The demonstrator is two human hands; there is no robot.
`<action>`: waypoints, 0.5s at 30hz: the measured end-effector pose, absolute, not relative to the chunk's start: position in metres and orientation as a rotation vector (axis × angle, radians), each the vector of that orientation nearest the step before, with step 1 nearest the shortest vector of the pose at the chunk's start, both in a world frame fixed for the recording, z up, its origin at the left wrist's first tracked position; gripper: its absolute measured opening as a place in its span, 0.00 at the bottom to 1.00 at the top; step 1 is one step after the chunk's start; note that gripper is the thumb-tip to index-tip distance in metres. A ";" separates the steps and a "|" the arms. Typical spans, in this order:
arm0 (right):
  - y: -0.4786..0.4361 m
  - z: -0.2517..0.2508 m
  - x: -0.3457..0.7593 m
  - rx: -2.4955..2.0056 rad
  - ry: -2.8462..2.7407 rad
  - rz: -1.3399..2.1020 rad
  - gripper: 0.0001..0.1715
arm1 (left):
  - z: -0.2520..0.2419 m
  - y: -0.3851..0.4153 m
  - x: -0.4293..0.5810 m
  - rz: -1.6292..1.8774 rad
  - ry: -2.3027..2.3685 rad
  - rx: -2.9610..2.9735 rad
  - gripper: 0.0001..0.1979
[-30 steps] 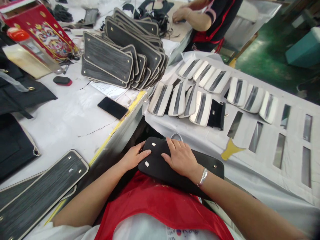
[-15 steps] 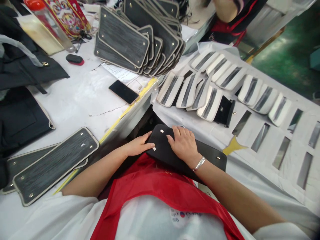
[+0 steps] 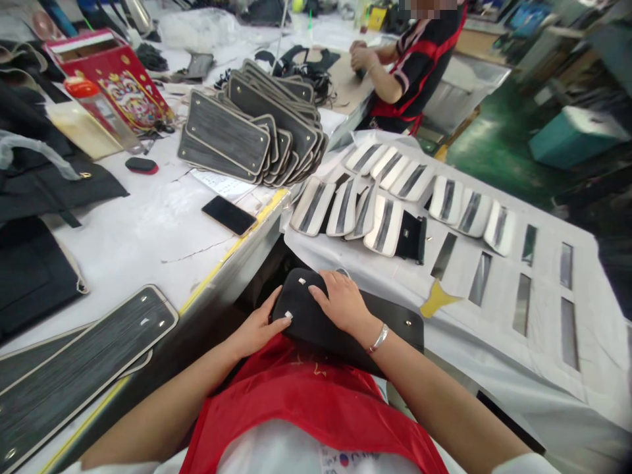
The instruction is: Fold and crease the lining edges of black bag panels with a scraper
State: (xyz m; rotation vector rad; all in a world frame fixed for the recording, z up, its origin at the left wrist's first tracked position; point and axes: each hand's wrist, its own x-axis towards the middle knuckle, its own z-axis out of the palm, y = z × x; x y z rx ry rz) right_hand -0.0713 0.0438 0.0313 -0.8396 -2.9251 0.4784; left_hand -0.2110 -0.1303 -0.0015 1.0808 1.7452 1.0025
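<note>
A black leather panel (image 3: 316,322) with small white tabs and metal studs lies across my lap, over a red apron. My left hand (image 3: 259,327) rests against its near left edge, fingers stretched, thumb touching a white tab. My right hand (image 3: 340,303) lies flat on top of the panel, fingers spread, a silver bracelet at the wrist. Neither hand grips anything.
A stack of grey rectangular panels (image 3: 247,131) sits on the white table (image 3: 148,230), with a black phone (image 3: 228,215), a red box (image 3: 116,79) and two long grey panels (image 3: 74,368) at left. White-and-grey flaps (image 3: 375,197) line a cloth-covered surface at right. Another person (image 3: 415,59) works beyond.
The view tilted down then back up. My left hand slid slightly toward the panel's near edge; my right hand stays on top of it.
</note>
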 end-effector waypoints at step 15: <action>0.085 0.023 -0.094 -0.795 -3.156 0.604 0.34 | -0.003 -0.129 -0.208 0.915 1.831 1.026 0.37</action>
